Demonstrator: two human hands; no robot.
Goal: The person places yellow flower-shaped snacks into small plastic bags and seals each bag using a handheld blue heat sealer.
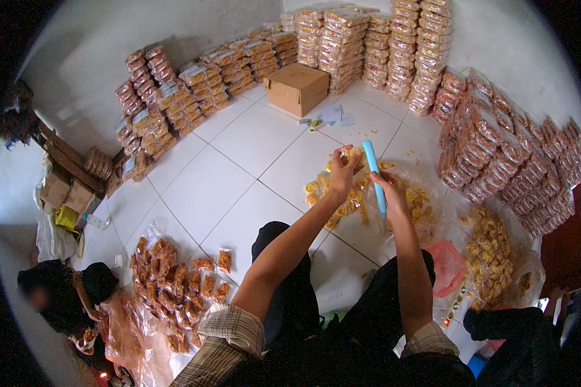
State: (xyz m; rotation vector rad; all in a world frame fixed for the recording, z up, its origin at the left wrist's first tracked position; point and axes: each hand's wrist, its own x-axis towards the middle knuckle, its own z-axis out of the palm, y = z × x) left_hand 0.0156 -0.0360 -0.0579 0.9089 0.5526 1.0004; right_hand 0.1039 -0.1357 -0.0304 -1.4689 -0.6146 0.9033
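Note:
My right hand (pixel 391 193) is shut around a long light-blue plastic bar (pixel 376 176), which looks like a handheld bag sealer. To its left, my left hand (pixel 341 174) pinches what appears to be a small clear bag of yellow snacks (pixel 353 156); its lower part is partly hidden by my fingers. Both hands are over a spread of yellow spiral crackers (pixel 348 205) on the floor. More such crackers lie in a large clear plastic bag (pixel 428 217) beyond my right wrist.
Packed brown snack packets (pixel 157 275) lie at left, near a seated person (pixel 53 290). A cardboard box (pixel 298 89) and stacked snack packs (pixel 341 43) line the walls. At right are a cracker heap (pixel 489 251), a pink plastic bag (pixel 446 268), a power strip (pixel 452 312) and another person's dark-clothed leg (pixel 506 324).

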